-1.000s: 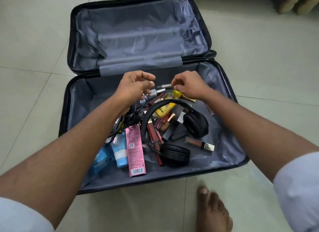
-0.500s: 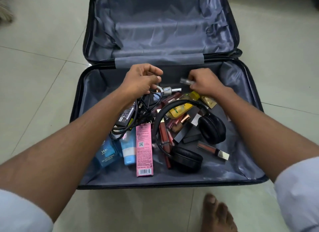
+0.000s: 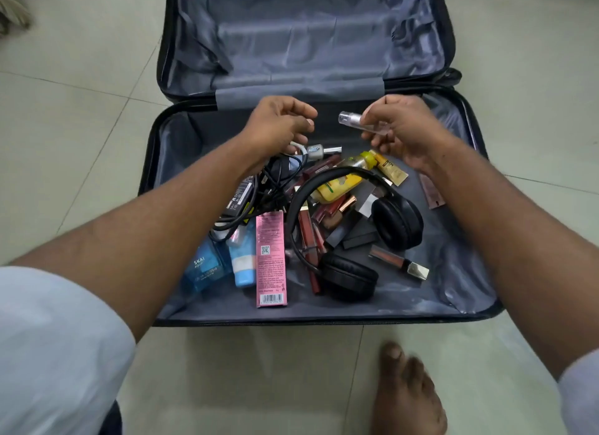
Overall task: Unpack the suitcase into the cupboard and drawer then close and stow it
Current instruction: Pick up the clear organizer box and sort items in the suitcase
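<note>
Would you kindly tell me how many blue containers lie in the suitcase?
2: the blue bottle at the pile's left edge, and the blue tube beside it, against the pink box. Others may hide underneath.

Black suitcase (image 3: 155, 182) lies open on the floor, toiletries inside.

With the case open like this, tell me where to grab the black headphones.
Take the headphones by the headband's arch, coming from above. It rises clear over the yellow bottle and lipsticks, leaving finger room; the earcups are broad and lie flat on the lining.
</note>
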